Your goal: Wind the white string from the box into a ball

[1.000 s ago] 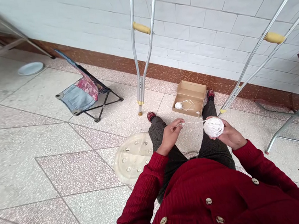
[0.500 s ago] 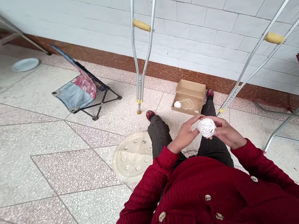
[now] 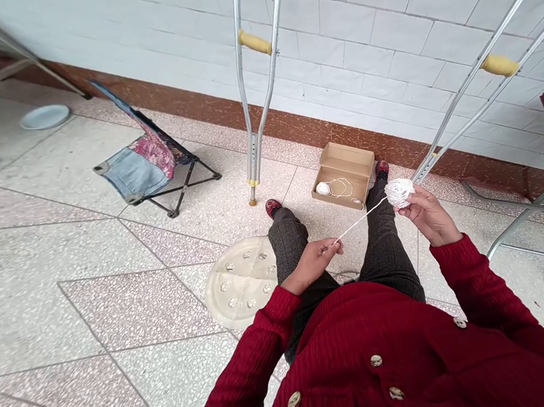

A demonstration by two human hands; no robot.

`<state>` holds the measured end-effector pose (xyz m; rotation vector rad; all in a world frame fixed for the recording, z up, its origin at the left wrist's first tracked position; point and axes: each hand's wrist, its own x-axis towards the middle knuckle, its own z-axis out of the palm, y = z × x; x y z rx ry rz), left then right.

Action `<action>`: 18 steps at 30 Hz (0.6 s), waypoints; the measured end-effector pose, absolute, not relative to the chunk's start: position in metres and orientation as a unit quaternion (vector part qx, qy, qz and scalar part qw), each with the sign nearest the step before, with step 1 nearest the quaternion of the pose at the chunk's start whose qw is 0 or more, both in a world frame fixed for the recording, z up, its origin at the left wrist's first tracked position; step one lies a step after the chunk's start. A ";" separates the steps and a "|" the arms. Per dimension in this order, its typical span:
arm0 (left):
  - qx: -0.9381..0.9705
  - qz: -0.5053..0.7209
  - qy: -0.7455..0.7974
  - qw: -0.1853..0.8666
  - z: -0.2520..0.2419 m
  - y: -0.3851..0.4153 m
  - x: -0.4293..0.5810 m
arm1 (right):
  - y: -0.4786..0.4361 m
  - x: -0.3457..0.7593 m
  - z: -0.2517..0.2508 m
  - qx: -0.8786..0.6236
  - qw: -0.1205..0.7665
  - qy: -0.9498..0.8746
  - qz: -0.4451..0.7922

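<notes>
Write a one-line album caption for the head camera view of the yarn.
A right hand holds a white yarn ball while the left hand pinches its taut strand.

White yarn ball (image 3: 399,193) & matching white yarn strand (image 3: 361,220), plain tan cardboard box (image 3: 343,194), dark red ribbed cardigan (image 3: 345,345) w/ tan btns (image 3: 376,360), grey-black flecked trousers (image 3: 289,247). Yellow crutch grips (image 3: 255,42) on silver tubes, folding chair (image 3: 127,173) in blue denim + pink floral. Pink & grey speckled terrazzo floor (image 3: 137,308) in geometric panels, white tiled wall (image 3: 380,30), brown mottled skirting (image 3: 283,124)
</notes>
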<state>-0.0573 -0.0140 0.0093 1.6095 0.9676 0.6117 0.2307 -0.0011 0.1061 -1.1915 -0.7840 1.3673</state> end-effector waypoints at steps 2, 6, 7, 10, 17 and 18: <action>0.682 0.277 0.434 0.520 0.008 -0.007 -0.067 | -0.002 0.228 0.110 -0.492 0.545 -0.349 0.583; 0.668 0.306 0.459 0.499 0.012 0.004 -0.071 | -0.003 0.225 0.115 -0.491 0.546 -0.357 0.578; 0.664 0.313 0.459 0.501 0.014 0.006 -0.070 | -0.003 0.226 0.114 -0.493 0.551 -0.349 0.576; 0.656 0.327 0.445 0.514 0.020 0.008 -0.067 | -0.001 0.234 0.110 -0.499 0.570 -0.325 0.566; 0.676 0.285 0.512 0.446 -0.002 0.015 -0.090 | 0.000 0.248 0.112 -0.508 0.624 -0.276 0.525; 0.669 0.282 0.534 0.434 -0.009 0.018 -0.096 | 0.000 0.247 0.115 -0.504 0.627 -0.279 0.525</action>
